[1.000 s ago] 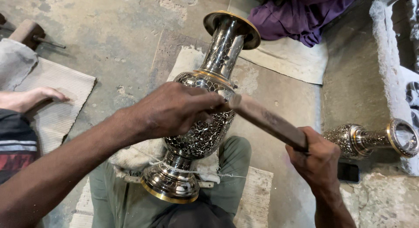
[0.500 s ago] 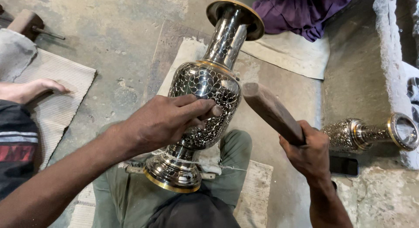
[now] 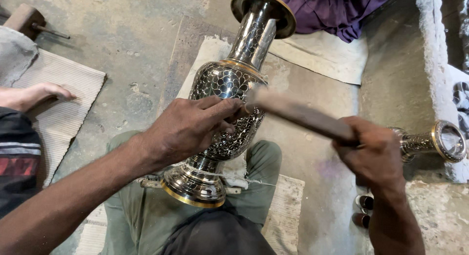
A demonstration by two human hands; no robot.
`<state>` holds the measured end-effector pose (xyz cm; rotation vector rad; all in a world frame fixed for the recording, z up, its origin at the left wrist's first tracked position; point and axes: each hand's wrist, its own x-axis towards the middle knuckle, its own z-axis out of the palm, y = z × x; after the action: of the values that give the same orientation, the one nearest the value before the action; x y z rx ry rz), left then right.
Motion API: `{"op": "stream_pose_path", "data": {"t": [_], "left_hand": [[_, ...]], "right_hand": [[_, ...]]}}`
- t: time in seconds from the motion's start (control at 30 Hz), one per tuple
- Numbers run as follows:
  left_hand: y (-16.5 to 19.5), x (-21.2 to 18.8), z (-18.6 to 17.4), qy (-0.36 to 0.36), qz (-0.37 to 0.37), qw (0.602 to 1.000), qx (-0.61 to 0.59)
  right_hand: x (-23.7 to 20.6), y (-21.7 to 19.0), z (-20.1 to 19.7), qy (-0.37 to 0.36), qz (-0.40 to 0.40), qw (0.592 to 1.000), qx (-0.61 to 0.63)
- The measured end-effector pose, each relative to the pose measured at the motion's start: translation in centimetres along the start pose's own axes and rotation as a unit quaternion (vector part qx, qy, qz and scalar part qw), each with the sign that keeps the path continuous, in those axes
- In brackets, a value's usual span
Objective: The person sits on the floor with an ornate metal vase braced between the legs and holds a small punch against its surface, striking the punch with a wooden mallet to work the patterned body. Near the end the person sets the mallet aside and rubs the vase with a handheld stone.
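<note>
Both arms are bare all the way up, no sleeves, no watch, no rings or gloves that I can spot on the left hand (image 3: 188, 128) or the right hand (image 3: 373, 155). Lower down, the legs are in dull olive-green trousers (image 3: 137, 221), a bit creased and dusty looking, with something dark, near black, bunched at the lap (image 3: 220, 235).

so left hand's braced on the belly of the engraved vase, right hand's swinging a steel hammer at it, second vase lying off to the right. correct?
Not quite. In the head view the right hand grips a wooden stick, not a steel hammer. The rest holds: the left hand presses on the belly of the engraved vase, and a second vase lies to the right.
</note>
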<state>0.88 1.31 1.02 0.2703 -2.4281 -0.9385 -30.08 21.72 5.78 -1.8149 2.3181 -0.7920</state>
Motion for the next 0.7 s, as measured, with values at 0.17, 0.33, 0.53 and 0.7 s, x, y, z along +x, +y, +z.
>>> {"op": "stream_pose_path", "data": {"t": [0.17, 0.33, 0.53, 0.7], "left_hand": [[0.0, 0.1, -0.3, 0.004, 0.007, 1.000, -0.023], [-0.4, 0.3, -0.2, -0.010, 0.020, 1.000, -0.004], [-0.8, 0.1, -0.2, -0.005, 0.040, 0.999, -0.005], [-0.8, 0.4, -0.4, -0.032, 0.006, 0.998, 0.059]], "right_hand": [[0.3, 0.8, 0.0, 0.026, 0.012, 1.000, -0.012], [-0.5, 1.5, 1.0, 0.016, -0.052, 0.998, -0.010], [-1.0, 1.6, 1.9, 0.016, -0.045, 0.999, -0.025], [-1.0, 1.2, 1.9, 0.041, -0.070, 0.995, -0.055]]}}
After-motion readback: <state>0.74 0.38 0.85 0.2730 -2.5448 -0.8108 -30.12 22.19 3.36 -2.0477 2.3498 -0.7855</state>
